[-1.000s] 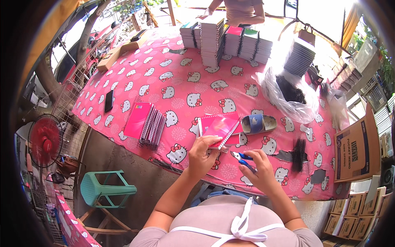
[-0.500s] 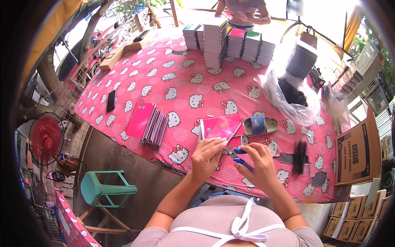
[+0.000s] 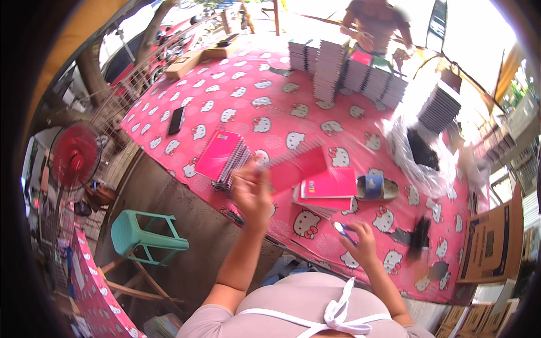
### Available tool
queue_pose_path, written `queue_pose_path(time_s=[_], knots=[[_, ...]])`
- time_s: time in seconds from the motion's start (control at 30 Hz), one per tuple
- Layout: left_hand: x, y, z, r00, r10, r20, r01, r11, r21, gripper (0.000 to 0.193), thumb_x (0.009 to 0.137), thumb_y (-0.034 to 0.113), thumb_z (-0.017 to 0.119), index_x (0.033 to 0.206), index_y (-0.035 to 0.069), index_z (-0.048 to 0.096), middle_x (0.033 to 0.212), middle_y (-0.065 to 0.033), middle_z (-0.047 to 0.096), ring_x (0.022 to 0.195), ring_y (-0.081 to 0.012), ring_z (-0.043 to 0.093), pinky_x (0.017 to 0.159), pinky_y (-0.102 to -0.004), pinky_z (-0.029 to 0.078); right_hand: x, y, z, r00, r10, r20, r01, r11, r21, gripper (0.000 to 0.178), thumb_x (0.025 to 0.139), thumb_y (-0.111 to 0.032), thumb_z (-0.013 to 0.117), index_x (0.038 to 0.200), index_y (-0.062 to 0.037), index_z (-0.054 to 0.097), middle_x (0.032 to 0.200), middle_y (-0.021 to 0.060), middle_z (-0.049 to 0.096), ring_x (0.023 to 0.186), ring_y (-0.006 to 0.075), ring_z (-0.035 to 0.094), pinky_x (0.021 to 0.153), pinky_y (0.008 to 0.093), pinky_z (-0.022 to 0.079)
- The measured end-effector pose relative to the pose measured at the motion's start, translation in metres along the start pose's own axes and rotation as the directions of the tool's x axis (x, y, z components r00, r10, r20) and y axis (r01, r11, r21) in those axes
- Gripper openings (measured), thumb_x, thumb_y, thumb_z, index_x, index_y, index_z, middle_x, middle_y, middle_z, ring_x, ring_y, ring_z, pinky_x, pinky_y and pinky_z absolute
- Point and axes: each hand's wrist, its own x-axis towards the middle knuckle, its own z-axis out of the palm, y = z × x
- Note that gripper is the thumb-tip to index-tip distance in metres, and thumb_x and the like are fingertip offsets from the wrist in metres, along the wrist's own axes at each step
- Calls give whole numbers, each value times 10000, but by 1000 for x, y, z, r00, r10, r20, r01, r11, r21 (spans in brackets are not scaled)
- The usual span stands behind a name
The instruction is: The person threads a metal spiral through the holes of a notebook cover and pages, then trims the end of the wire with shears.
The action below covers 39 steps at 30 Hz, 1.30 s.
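Left hand: is gripping a pink notebook.
Right hand: is grasping blue-handled pliers.
Slipper: is resting nearby.

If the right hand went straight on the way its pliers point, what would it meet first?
Probably the pink notebooks left of the blue slipper, though how high the right hand is held is unclear.
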Motion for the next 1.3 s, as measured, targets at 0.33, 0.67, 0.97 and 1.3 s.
queue_pose_path(time_s=[0.33,0.67,0.97,1.3], knots=[[111,-71,-177,904,-135,-405,243,943,229,131,893,22,617,1006,5,553,1006,-92,612,900,-135,576,823,-260,468,148,-117,45,852,-517,-82,518,809,279,319,755,-74,759,1041,-34,625,1135,158,613,1011,359,604,845,411,501],[125,-111,-147,912,49,-408,-5,994,109,513,1036,369,323,1047,-53,614,1074,-177,653,1022,-232,582,993,-365,393,322,-145,236,972,143,-189,13,763,646,403,936,-384,604,798,-14,683,707,69,629,669,140,579,639,293,456],[116,-87,-132,799,72,-597,49,982,185,609,1020,444,400,805,-50,684,834,-133,703,791,-149,591,799,-302,466,333,-151,236,946,298,-128,-75,584,808,597,965,-480,524,555,-46,507,538,-17,496,521,71,442,521,267,372],[120,-99,-133,832,-14,-554,79,992,94,723,1019,518,289,850,-64,683,859,-131,677,832,-203,600,866,-345,457,323,-141,243,922,328,-204,-36,598,801,671,959,-559,470,587,-14,588,581,33,565,573,104,503,570,279,402]])
